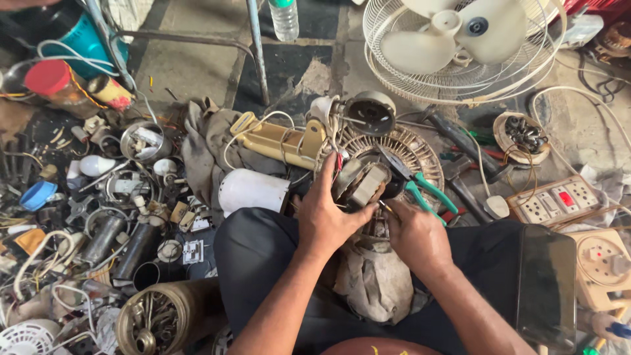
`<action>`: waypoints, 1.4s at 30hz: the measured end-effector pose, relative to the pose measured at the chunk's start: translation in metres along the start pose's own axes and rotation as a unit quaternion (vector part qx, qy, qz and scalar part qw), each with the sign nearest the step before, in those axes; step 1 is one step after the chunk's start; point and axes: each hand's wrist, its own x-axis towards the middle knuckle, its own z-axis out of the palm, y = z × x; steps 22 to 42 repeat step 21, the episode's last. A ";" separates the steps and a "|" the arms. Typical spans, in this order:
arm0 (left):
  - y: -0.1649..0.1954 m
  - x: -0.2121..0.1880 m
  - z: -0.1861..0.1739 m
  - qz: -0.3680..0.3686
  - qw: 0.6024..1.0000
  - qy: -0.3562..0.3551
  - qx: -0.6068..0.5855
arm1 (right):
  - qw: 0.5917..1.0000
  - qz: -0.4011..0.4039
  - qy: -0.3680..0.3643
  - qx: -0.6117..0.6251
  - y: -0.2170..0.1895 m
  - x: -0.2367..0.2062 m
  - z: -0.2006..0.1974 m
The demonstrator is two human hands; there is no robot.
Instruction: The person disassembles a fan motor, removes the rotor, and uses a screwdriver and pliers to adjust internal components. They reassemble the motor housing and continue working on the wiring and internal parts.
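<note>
Motor core (360, 183), a small fan motor with wires trailing off it, sits just above frame centre, over a round slotted housing (401, 154). The left hand (327, 213) is clamped around its left side. The right hand (415, 235) pinches a thin metal tool (386, 208) whose tip touches the motor; a slip could, I judge, jab the left fingers or nick the windings. Green-handled pliers (420, 190) lie just right, an easy snag. White fan guard (460, 46) fills the upper right, scrap parts the left.
</note>
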 end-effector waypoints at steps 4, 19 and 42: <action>0.000 -0.009 0.007 -0.038 0.996 0.001 -0.076 | 0.995 0.088 -0.044 -0.001 0.001 -0.008 -0.007; -0.017 -0.018 0.022 -0.028 0.997 0.004 -0.066 | 0.996 0.073 -0.035 0.026 0.013 -0.021 -0.004; -0.017 -0.022 0.020 -0.014 0.998 0.010 -0.059 | 0.995 0.082 -0.033 0.034 0.015 -0.024 -0.001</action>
